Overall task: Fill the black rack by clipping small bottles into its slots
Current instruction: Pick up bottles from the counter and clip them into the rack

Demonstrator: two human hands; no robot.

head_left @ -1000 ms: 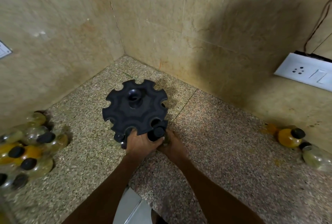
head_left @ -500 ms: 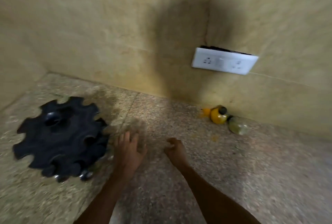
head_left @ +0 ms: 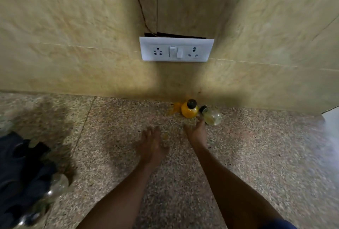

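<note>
Beside wall edge, orange bottle (head_left: 189, 111), hands (head_left: 152, 146) extended

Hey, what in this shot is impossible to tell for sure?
- Black rack, head view: cut by the left edge and blurred, so filled slots cannot be counted.
- Right hand: whether its fingertips touch the pale bottle is unclear.
- White object: cropped at the right edge.

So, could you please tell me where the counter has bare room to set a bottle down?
The broad granite stretch between the black rack and the left hand is bare, as is the counter right of the right hand. It is crowded by the wall under the socket plate, where the orange bottle and clear bottle sit.
</note>
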